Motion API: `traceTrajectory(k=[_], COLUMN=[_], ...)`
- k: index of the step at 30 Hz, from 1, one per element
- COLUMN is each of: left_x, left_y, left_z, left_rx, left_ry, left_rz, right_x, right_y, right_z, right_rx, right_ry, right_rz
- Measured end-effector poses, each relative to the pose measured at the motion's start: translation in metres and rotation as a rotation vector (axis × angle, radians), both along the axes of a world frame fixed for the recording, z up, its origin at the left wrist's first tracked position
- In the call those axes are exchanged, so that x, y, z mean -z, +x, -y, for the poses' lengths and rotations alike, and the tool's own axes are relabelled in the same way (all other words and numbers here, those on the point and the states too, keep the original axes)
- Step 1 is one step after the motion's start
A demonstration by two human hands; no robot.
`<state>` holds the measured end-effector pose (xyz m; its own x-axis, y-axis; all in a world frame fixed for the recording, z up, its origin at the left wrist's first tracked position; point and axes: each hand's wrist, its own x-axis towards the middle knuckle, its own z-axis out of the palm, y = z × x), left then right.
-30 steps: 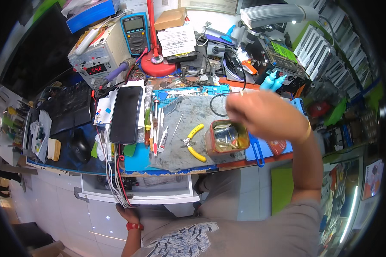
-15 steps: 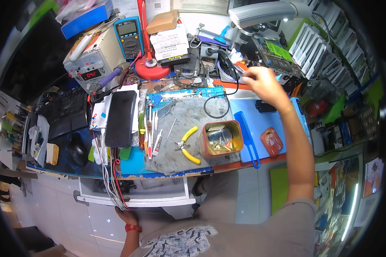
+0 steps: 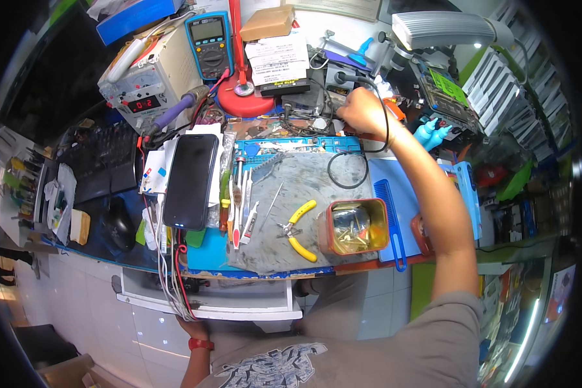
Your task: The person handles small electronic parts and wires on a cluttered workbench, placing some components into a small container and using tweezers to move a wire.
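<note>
Curling its fingers, the right hand (image 3: 365, 111) sits near the black cable (image 3: 387, 126).

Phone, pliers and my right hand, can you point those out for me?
Phone (image 3: 191, 182): head view, middle of its dark screen.
Pliers (image 3: 302, 212): head view, on the upper yellow handle.
Right hand (image 3: 365, 111): head view, on the back of the hand.

A black cable (image 3: 388, 126) loops onto the grey mat (image 3: 307, 174).
</note>
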<state>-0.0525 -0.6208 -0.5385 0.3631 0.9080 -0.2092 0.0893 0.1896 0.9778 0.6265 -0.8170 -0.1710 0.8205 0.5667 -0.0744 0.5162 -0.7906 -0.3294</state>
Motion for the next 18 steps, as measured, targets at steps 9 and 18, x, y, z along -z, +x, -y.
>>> traceTrajectory(k=[9,18], left_x=[-0.012,-0.03], left_y=[0.02,0.022], left_z=[0.01,0.012], left_rx=[-0.03,-0.024], left_ry=[0.304,0.307], left_rz=[-0.287,-0.301], right_x=[0.014,0.02], right_y=[0.023,-0.028], right_z=[0.017,0.033], right_rx=[-0.235,-0.321], right_ry=[0.136,0.091], right_rz=[0.523,0.29])
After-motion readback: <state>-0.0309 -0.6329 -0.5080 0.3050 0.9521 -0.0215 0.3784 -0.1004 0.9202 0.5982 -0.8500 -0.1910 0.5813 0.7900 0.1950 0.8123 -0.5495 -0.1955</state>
